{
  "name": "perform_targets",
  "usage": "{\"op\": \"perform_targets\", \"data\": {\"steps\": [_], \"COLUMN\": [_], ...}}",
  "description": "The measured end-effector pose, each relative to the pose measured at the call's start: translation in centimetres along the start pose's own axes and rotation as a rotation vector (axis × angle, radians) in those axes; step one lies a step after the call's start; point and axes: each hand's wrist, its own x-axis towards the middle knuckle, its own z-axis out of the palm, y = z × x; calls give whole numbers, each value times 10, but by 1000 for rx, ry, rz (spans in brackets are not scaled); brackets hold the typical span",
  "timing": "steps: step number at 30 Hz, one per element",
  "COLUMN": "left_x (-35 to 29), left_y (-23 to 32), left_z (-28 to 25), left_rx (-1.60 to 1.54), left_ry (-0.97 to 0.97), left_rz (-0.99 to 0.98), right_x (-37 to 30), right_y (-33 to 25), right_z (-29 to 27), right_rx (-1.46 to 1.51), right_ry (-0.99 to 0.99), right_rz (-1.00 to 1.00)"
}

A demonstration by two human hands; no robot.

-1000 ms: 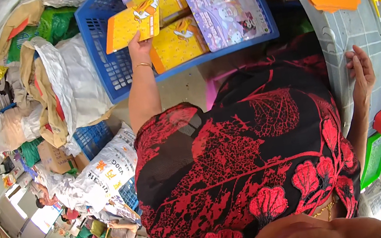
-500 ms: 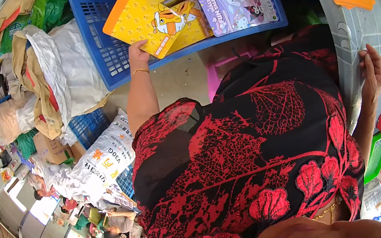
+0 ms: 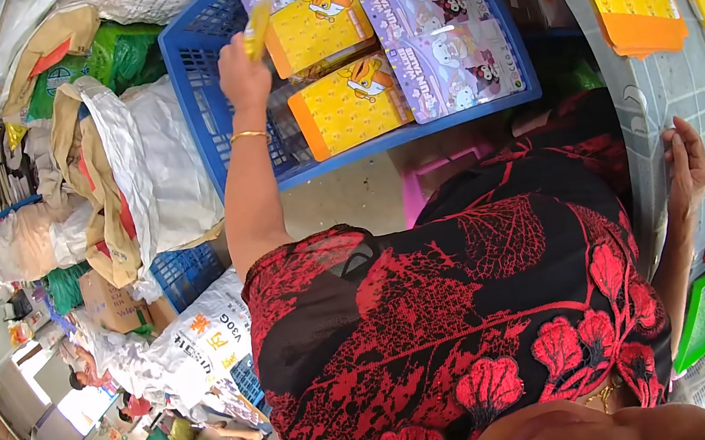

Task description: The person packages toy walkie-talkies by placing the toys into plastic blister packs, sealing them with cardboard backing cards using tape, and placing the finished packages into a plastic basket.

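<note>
Gripping a yellow card pack [image 3: 259,21] edge-on above the blue crate [image 3: 204,86], her left hand [image 3: 242,71] should lift straight; right hand [image 3: 686,164] (flat, open) steadies on the table [image 3: 676,91].

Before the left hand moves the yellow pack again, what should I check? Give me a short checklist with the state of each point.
1. Left hand has a grip on the yellow pack: ok, held edge-on above the blue crate.
2. Grip firmness: cannot tell, fingers hidden.
3. Free spot in the crate: cannot tell; yellow and purple packs cover most of it.
4. Right hand steady: ok, flat on the grey table edge.
5. Right hand empty: ok.
</note>
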Motion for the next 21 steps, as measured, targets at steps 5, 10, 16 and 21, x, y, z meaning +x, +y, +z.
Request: {"op": "perform_targets", "data": {"steps": [5, 10, 16, 21], "left_x": [11, 49, 113, 122], "left_y": [-8, -19, -19, 6], "left_z": [26, 57, 118, 173], "left_rx": [166, 272, 403, 528], "left_ry": [94, 73, 93, -28], "left_rz": [310, 293, 351, 173], "right_x": [1, 0, -3, -2], "right_y": [3, -3, -12, -20], "right_z": [-2, -2, 1, 6], "right_rx": [1, -20, -39, -83], "right_ry": [16, 22, 71, 72], "right_rz": [3, 5, 80, 151]}}
